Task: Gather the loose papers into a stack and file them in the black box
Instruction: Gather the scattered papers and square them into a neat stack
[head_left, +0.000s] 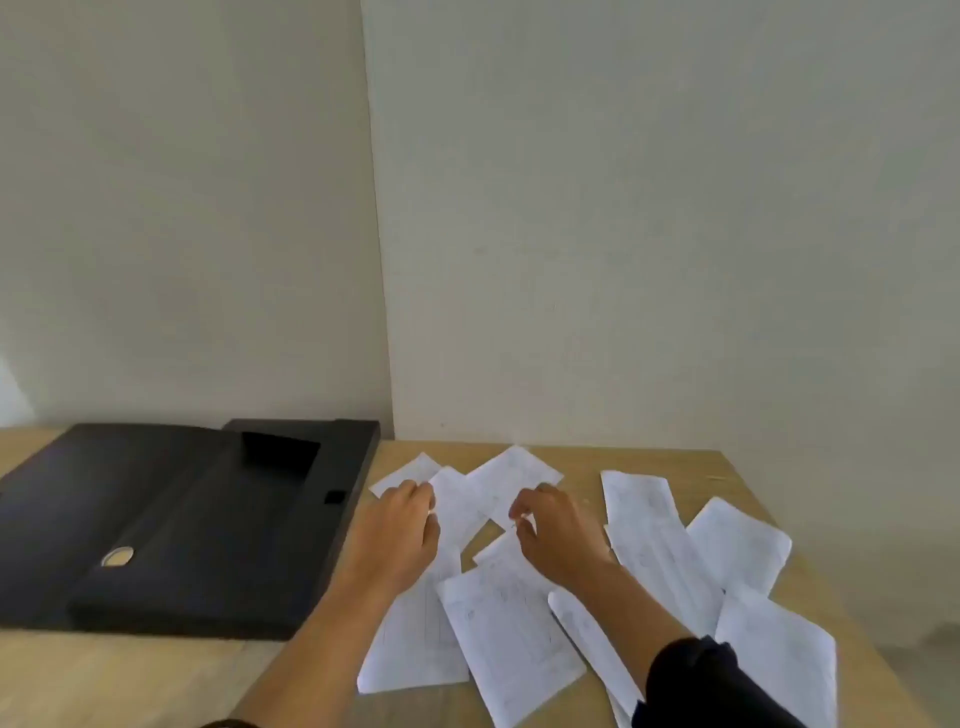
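Several loose white papers (511, 631) with faint print lie scattered on the wooden table, overlapping one another. The black box (197, 519) lies flat at the left, its lid flap spread open toward the left. My left hand (397, 530) rests on the far papers just right of the box, fingers curled down on a sheet (410, 470). My right hand (553, 525) hovers over the middle sheets with its fingers curled, touching the edge of a tilted sheet (511, 475). Whether either hand grips a sheet is unclear.
The wooden table (114, 680) stands against a pale wall corner. More papers (737, 545) spread toward the table's right edge. A round hole (118, 557) shows in the box flap.
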